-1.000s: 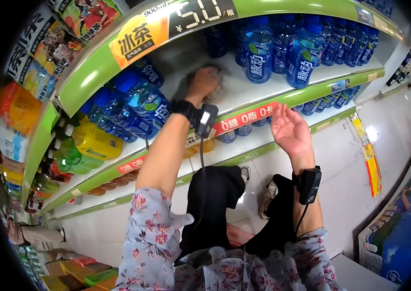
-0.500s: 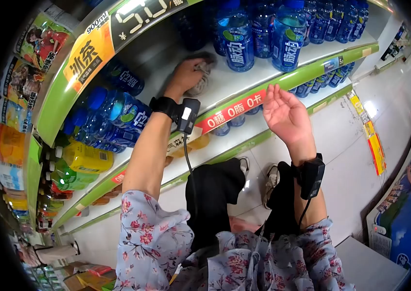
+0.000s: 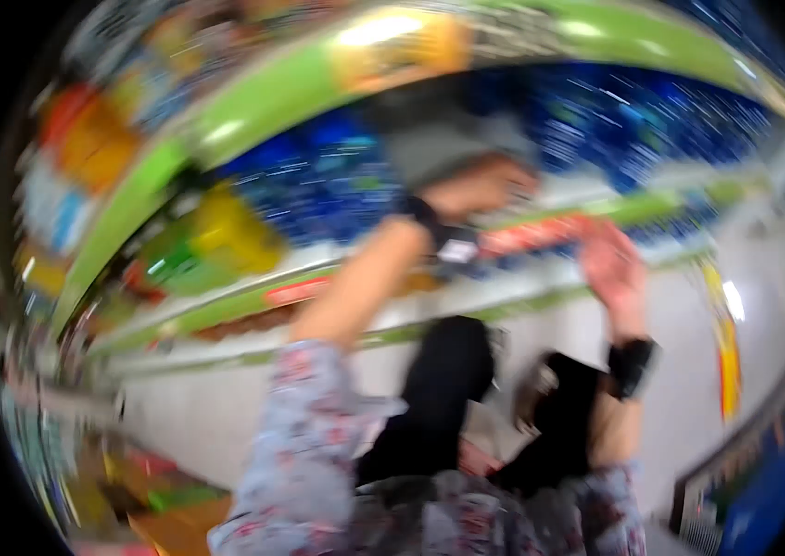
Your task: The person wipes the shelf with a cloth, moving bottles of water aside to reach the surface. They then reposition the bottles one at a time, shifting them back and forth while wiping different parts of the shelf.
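Motion blur smears the whole head view. My left hand (image 3: pixel 485 185) is over the shelf (image 3: pixel 420 148), in the gap between two groups of blue drink bottles. Its fingers are closed round a grey cloth, which showed clearly half a second ago and is hard to make out in the blur. Close to the shelf's front edge is my right hand (image 3: pixel 611 267), palm up, its fingers extended and holding nothing. Blue bottles (image 3: pixel 318 185) lie left of my left hand. More blue bottles (image 3: pixel 615 139) stand to its right.
A green-edged upper shelf (image 3: pixel 263 116) with an orange price label (image 3: pixel 397 46) curves above. Yellow bottles (image 3: pixel 237 232) lie at the left. Below are the tiled floor (image 3: pixel 189 408) and my dark-trousered legs. A blue printed box (image 3: pixel 772 500) stands at lower right.
The view has swung left, so shelves and hands appear further right and smeared. My left hand has come nearer the shelf's front edge. My right hand stays by that edge.
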### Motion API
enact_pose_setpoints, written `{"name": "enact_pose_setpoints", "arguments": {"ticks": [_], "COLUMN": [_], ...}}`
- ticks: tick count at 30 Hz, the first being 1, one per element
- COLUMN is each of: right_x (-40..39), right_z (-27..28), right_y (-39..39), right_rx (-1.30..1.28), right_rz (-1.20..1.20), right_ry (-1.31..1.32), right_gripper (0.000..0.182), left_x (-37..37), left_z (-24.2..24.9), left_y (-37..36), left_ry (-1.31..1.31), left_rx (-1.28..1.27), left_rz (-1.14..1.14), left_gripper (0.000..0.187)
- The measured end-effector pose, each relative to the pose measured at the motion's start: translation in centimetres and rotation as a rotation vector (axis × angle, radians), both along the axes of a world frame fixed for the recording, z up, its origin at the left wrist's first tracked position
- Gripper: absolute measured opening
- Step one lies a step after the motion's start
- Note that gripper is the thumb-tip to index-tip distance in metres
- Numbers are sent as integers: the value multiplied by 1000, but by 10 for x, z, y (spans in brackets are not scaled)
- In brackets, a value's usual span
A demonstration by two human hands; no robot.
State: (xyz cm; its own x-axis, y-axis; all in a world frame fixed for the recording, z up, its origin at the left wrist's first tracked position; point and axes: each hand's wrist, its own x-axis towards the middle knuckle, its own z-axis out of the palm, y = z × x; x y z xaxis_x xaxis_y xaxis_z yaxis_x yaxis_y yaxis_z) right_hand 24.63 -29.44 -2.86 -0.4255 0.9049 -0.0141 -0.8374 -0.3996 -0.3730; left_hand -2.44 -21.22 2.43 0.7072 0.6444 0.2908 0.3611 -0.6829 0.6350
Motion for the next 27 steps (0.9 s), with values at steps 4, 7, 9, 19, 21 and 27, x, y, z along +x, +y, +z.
{"name": "enact_pose_setpoints", "arguments": {"ticks": [4, 7, 9, 19, 21, 27], "right_x": [33, 47, 48, 70, 68, 59], "right_z": [-46, -48, -50, -83, -88, -100], "right_y": [24, 27, 27, 40, 44, 59], "right_rx": [-237, -424, -447, -585, -628, -551], "right_rz": [-102, -118, -205, -364, -405, -245], "right_ry": [154, 217, 150, 236, 231, 219], "right_gripper": [29, 27, 26, 25, 25, 27], "left_x": [5, 7, 4, 12, 10, 14], "left_z": [-8, -13, -18, -21, -22, -39], "left_y": [-3, -3, 5, -3, -2, 21], "left_ry": [146, 158, 208, 212, 211, 244], "left_rx": [161, 277, 210, 213, 212, 211], "left_rz": [147, 286, 315, 386, 380, 380], "left_gripper": [41, 35, 33, 24, 22, 16]}}
